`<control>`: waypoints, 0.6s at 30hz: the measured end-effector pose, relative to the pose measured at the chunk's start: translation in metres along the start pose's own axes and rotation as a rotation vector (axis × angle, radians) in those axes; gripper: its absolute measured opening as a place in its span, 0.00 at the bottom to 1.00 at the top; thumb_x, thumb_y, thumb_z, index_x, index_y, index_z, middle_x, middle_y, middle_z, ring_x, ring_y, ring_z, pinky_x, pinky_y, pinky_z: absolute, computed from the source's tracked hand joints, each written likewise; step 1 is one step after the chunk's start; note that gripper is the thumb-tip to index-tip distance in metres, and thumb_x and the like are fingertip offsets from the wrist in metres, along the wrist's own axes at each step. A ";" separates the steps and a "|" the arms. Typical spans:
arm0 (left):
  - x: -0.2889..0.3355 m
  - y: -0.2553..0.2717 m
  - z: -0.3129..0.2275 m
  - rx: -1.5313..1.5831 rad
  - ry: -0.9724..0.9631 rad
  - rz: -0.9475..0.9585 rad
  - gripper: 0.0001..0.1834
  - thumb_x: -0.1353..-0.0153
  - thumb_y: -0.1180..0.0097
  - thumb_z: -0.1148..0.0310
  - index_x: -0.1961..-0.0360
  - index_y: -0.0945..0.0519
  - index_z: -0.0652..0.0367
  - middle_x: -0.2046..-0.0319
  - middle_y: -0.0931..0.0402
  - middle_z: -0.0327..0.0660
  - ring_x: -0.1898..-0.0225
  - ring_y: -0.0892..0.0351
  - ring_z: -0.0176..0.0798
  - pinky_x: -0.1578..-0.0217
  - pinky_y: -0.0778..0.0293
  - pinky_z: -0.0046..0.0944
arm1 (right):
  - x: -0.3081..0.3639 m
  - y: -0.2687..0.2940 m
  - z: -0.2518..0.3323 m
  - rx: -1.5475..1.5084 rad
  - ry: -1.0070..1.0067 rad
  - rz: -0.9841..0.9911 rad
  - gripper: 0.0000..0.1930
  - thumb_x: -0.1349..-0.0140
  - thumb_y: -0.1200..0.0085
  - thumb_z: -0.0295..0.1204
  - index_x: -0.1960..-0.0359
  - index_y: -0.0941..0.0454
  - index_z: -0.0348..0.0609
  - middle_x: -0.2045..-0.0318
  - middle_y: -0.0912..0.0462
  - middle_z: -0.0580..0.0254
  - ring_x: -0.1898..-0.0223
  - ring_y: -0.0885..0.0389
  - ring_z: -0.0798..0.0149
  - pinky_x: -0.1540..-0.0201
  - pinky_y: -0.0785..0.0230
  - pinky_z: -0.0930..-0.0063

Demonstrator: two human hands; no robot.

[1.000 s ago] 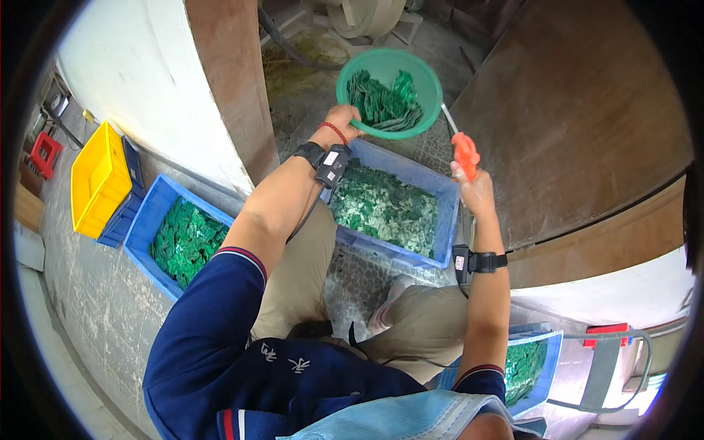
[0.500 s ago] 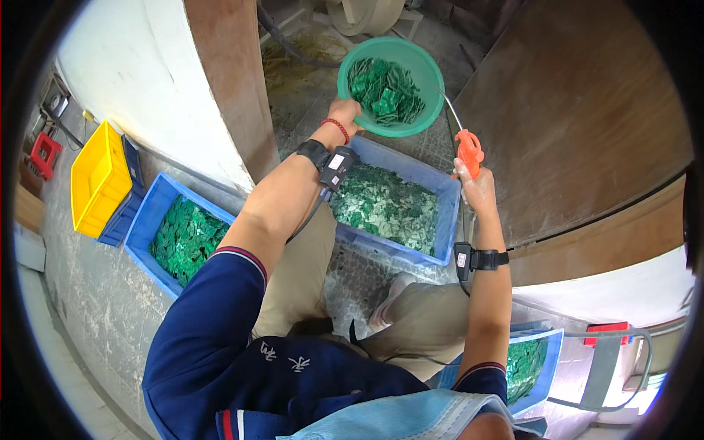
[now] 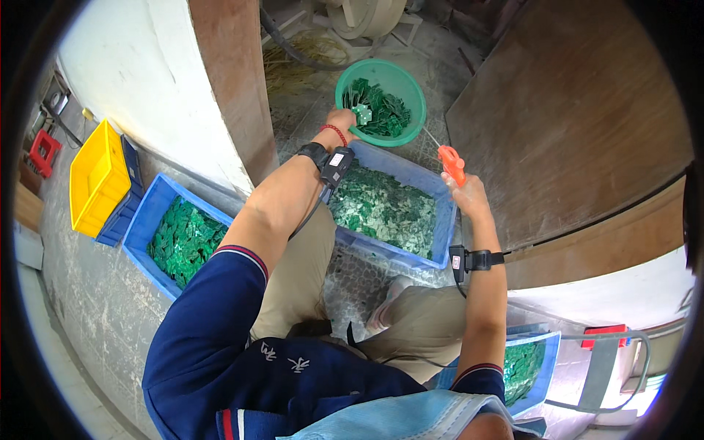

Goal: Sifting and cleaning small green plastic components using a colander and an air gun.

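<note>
My left hand (image 3: 340, 124) is closed on the near left rim of a round green plastic basin (image 3: 380, 71). Thin flat green pieces (image 3: 387, 111) lie heaped in the basin, with a paler one near my fingers. An orange air blow gun (image 3: 452, 163) with a thin metal nozzle is gripped in my right hand (image 3: 469, 195). Its nozzle points at the basin's right side. Just below the basin, a blue crate (image 3: 449, 209) on the floor is filled with green pieces, many dusted white.
Another blue crate (image 3: 138, 242) of green pieces stands left, beside stacked yellow (image 3: 95, 187) and blue crates. A third filled crate (image 3: 547, 370) is at lower right. A white wall (image 3: 136, 66) and a brown wooden panel (image 3: 572, 125) flank the basin. Cables run from my wrist devices.
The basin has dropped lower and slightly left, tilting differently, and the pieces in it have shifted. My right hand and the blow gun have moved a little left.
</note>
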State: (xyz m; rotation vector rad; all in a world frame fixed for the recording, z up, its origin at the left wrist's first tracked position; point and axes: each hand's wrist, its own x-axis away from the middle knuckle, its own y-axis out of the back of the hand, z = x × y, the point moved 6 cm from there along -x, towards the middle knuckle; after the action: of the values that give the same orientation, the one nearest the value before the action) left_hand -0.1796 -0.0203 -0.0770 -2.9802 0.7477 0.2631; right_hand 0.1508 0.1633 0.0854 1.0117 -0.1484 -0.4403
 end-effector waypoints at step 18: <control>0.074 -0.044 -0.101 0.325 0.447 -0.141 0.12 0.57 0.45 0.78 0.72 0.34 0.66 0.64 0.35 0.46 0.61 0.32 0.44 0.63 0.30 0.40 | 0.005 -0.008 0.022 0.110 0.080 -0.076 0.21 0.48 0.50 0.46 0.70 0.25 0.36 0.73 0.24 0.41 0.66 0.26 0.43 0.64 0.35 0.58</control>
State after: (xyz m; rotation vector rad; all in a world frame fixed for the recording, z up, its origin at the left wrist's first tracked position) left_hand -0.0793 -0.0252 0.0099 -2.7750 0.5376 -0.4985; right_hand 0.1453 0.1400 0.0898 1.1446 -0.0632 -0.4643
